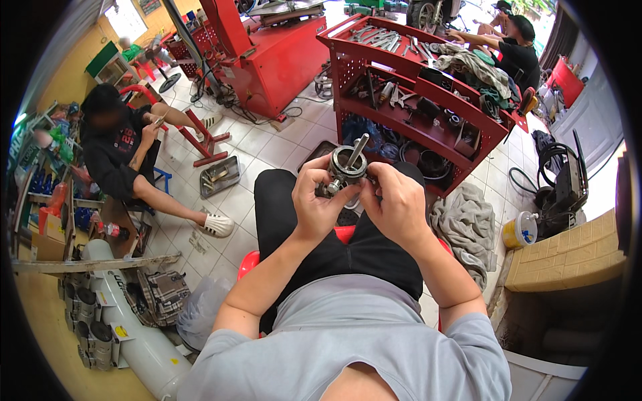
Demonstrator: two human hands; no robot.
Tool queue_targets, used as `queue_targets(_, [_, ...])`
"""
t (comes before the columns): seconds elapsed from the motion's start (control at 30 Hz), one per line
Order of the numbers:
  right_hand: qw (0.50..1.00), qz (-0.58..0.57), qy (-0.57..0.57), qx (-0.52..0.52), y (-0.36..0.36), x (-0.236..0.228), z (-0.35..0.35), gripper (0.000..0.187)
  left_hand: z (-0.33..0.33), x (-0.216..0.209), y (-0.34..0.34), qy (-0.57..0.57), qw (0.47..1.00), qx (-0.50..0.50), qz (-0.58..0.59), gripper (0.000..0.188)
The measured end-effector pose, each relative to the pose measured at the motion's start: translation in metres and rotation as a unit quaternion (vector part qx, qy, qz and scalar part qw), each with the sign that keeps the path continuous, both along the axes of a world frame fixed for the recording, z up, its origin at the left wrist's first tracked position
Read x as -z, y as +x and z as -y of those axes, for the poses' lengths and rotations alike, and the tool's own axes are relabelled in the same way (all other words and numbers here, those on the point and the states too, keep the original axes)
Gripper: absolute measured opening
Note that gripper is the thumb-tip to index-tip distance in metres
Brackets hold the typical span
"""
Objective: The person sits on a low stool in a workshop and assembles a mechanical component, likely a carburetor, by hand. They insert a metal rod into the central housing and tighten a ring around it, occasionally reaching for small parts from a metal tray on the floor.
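Observation:
Above my lap I hold a round metal engine part [342, 175] with a ring-shaped opening. A bright metal rod [359, 150] stands up out of the opening, tilted to the right. A small cylindrical fitting [334, 186] sticks out on its near left side. My left hand [316, 204] is closed around the left side of this part, thumb at its near edge. My right hand [394, 200] is at the part's right edge, its fingers curled and pinched together. What lies between those right fingertips is hidden.
A red tool cart [414, 127] with wrenches, rags and loose parts stands just ahead to the right. A metal tray [221, 177] is on the tiled floor. One person [120, 140] sits at left, another [521, 57] far right. Grey cloth [466, 224] lies beside my right knee.

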State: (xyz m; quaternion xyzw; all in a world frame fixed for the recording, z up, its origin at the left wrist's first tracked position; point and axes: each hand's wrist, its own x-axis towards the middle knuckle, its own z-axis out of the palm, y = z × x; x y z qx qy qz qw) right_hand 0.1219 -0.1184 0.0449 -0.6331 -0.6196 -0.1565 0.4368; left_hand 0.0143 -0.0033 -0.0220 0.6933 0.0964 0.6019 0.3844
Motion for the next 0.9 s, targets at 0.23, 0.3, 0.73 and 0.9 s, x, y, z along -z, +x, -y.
queue_targets(0.23, [0.99, -0.119, -0.033, -0.069, -0.002, 0.006, -0.001, 0.017, 0.0, -0.001, -0.002, 0.034, 0.999, -0.018, 0.026, 0.043])
queue_targets(0.3, [0.978, -0.183, -0.056, -0.086, -0.006, 0.002, 0.003, 0.017, 0.002, -0.005, -0.004, 0.034, 0.998, -0.011, 0.046, 0.043])
queue_targets(0.73, [0.993, -0.046, 0.009, -0.109, -0.001, -0.004, 0.007, 0.021, 0.006, -0.017, -0.012, 0.169, 0.983, -0.071, 0.021, 0.048])
queue_targets(0.9, [0.991, -0.1, -0.02, -0.086, 0.005, 0.001, 0.002, 0.018, 0.009, -0.011, 0.005, -0.041, 0.996, 0.074, 0.022, 0.057])
